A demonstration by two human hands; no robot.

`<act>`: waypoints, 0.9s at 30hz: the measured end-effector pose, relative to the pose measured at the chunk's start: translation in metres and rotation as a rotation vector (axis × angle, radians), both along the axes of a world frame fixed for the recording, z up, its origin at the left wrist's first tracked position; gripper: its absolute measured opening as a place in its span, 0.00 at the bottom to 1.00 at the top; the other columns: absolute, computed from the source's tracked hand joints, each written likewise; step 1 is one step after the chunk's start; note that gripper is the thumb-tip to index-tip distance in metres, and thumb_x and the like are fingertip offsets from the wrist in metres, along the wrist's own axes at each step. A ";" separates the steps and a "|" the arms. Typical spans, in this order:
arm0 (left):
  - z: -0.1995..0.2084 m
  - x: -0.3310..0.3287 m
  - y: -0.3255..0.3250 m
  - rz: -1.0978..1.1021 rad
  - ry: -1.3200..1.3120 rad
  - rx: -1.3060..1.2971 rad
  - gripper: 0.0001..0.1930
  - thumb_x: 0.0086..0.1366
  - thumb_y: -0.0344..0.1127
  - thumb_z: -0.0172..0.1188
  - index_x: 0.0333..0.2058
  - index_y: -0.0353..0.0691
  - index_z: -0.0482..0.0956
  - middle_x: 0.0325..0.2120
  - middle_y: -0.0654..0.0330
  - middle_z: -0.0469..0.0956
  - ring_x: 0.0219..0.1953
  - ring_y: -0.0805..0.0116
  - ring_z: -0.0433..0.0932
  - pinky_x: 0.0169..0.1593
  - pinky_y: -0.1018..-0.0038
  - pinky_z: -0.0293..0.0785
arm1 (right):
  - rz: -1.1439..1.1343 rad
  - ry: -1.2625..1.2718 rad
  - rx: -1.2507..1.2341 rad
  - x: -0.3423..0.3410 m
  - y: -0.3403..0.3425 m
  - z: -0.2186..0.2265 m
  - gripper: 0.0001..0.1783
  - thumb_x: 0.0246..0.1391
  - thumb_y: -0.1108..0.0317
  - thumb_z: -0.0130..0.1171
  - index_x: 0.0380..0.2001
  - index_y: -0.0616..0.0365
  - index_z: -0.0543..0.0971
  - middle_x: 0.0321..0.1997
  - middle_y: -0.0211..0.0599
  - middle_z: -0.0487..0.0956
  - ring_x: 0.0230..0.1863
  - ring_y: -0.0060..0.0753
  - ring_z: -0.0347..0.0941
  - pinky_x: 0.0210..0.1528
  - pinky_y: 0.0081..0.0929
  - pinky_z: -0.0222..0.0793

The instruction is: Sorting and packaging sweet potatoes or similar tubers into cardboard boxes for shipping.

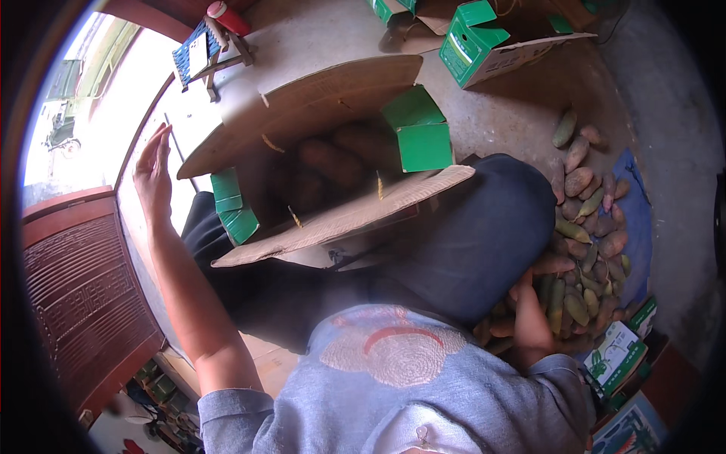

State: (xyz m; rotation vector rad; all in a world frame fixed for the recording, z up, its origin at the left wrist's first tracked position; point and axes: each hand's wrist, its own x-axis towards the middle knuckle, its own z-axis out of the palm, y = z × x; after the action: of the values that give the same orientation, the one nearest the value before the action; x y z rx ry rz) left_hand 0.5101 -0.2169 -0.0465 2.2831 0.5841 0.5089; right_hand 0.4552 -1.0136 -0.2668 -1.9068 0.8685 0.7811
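My left hand point(155, 170) is raised beside the open cardboard box point(318, 87), fingers stretched out and nothing in them. The box stands before my crossed legs, its brown flaps spread and its green end flaps folded outward. Several reddish-brown root vegetables point(333, 163) lie in its shaded inside. Beyond my right knee, my right hand point(521, 287) reaches down to the pile point(597, 227) of long reddish and green root vegetables. Its fingers close on a reddish root vegetable point(553, 263); the knee partly hides them.
A blue sheet point(635, 219) lies under the pile's right side. Another green and white box point(484, 53) stands at the far right. A small stool point(208, 57) with a blue woven seat is at the far left, near a red container point(229, 18). Dark red carved wood point(87, 295) borders the left.
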 end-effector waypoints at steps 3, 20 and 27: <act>0.011 0.026 -0.014 -0.133 -0.001 -0.067 0.16 0.75 0.43 0.59 0.54 0.43 0.84 0.53 0.58 0.83 0.59 0.66 0.78 0.65 0.66 0.71 | -0.055 -0.241 0.084 0.045 0.014 0.037 0.38 0.64 0.57 0.60 0.73 0.52 0.59 0.69 0.47 0.71 0.68 0.47 0.68 0.67 0.39 0.65; 0.024 0.033 -0.064 -0.485 0.214 0.191 0.18 0.64 0.47 0.69 0.49 0.45 0.86 0.45 0.51 0.83 0.54 0.51 0.73 0.63 0.60 0.66 | 1.377 -0.915 0.035 0.204 0.378 0.367 0.51 0.30 0.70 0.73 0.65 0.58 0.69 0.57 0.46 0.79 0.60 0.43 0.76 0.64 0.36 0.69; 0.018 0.023 -0.056 -0.537 0.060 0.194 0.12 0.65 0.41 0.68 0.40 0.38 0.87 0.34 0.50 0.84 0.40 0.49 0.79 0.50 0.60 0.73 | 1.930 -0.412 -0.121 0.180 0.520 0.252 0.54 0.35 0.57 0.74 0.68 0.56 0.65 0.56 0.57 0.79 0.57 0.59 0.76 0.58 0.45 0.73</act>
State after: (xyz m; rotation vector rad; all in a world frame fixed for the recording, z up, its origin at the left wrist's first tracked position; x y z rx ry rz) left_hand 0.5333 -0.2725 -0.0290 2.5121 -0.0679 0.2386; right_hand 0.6348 -0.4940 -0.0144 -2.4524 -1.5432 1.1824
